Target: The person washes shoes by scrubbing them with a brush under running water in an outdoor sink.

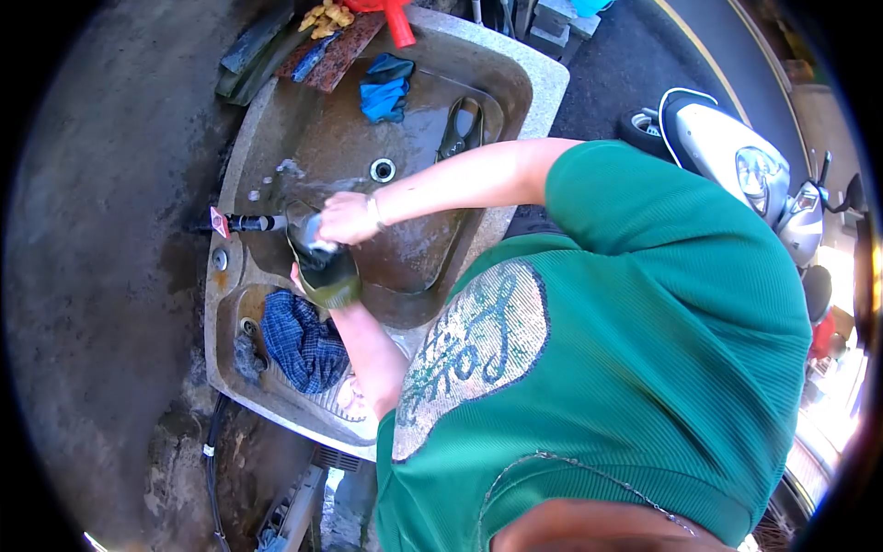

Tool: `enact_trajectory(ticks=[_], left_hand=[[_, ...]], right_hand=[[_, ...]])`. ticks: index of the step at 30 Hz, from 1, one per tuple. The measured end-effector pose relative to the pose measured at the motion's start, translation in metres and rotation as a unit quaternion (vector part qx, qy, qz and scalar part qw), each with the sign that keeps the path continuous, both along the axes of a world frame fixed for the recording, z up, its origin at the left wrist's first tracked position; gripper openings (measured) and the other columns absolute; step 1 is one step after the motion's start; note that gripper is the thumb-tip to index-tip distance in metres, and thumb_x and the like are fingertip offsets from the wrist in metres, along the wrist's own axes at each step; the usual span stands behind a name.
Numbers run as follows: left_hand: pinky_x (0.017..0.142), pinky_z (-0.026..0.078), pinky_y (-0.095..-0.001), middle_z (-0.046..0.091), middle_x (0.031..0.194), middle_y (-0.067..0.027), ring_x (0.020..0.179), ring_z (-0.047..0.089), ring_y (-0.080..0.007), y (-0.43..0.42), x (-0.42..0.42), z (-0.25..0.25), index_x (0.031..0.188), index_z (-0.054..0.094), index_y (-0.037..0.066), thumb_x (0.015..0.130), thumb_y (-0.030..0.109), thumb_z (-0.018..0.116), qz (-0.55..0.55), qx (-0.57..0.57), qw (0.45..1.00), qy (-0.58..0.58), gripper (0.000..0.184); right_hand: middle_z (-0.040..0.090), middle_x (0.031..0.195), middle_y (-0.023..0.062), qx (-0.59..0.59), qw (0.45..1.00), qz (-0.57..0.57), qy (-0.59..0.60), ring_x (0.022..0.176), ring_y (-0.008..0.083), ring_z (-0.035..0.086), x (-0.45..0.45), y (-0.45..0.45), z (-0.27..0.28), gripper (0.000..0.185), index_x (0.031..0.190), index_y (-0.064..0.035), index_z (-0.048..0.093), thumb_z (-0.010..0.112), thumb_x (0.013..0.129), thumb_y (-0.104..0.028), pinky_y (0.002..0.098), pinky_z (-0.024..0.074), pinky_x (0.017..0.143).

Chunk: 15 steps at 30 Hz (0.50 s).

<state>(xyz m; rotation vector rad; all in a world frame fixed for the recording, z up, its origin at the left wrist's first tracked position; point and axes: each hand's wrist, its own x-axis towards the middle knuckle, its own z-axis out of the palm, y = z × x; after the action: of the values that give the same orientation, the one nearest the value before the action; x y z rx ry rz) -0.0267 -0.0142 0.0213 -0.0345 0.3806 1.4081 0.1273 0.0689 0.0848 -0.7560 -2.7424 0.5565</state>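
An olive-green shoe is held over the left side of the stone sink, below the tap. My left hand grips it from beneath, mostly hidden behind the shoe. At the shoe's opening, my right hand is closed round a small blue-and-white thing, partly hidden and blurred, pressed against the dark inside. A matching shoe lies in the basin's far right corner. Blue cloth or gloves rest on the basin floor near the back.
The stone sink has a round drain and a black tap. Its smaller basin holds a blue checked cloth. Ginger-like roots and a red plastic thing sit at the back. A scooter stands at right.
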Motion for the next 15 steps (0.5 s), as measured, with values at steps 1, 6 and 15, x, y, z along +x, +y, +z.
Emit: enact_trajectory(ticks=[1, 6, 15], left_hand=[[0.095, 0.038, -0.0443, 0.051, 0.119, -0.0154, 0.109, 0.049, -0.0289, 0.007, -0.006, -0.031, 0.124, 0.046, 0.001, 0.078, 0.047, 0.047, 0.019, 0.020, 1.000, -0.015, 0.064], [0.096, 0.037, -0.0430, 0.052, 0.118, -0.0169, 0.109, 0.050, -0.0307, 0.006, -0.008, 0.005, 0.123, 0.047, 0.000, 0.078, 0.048, 0.045, -0.009, -0.001, 0.995, 0.099, 0.066], [0.089, 0.041, -0.0409, 0.052, 0.115, -0.0153, 0.105, 0.051, -0.0282, -0.002, -0.005, 0.017, 0.120, 0.047, 0.000, 0.076, 0.049, 0.044, -0.010, -0.050, 0.991, 0.126, 0.066]], right_hand=[[0.064, 0.069, 0.0111, 0.018, 1.000, -0.019, -0.002, 0.069, 0.0297, 0.065, -0.006, 0.009, -0.011, 0.009, 0.075, -0.0116, 0.064, 0.057, 0.070, -0.015, 0.0414, 0.0495, 0.058], [0.065, 0.073, 0.0124, -0.058, 0.997, -0.045, -0.015, 0.072, 0.0308, 0.064, -0.004, 0.001, -0.001, 0.010, 0.077, -0.0105, 0.064, 0.057, 0.070, -0.013, 0.0422, 0.0503, 0.061], [0.066, 0.075, 0.0113, -0.072, 0.987, -0.128, 0.057, 0.074, 0.0291, 0.065, -0.007, -0.016, -0.006, 0.012, 0.076, -0.0121, 0.066, 0.057, 0.072, -0.018, 0.0415, 0.0502, 0.064]])
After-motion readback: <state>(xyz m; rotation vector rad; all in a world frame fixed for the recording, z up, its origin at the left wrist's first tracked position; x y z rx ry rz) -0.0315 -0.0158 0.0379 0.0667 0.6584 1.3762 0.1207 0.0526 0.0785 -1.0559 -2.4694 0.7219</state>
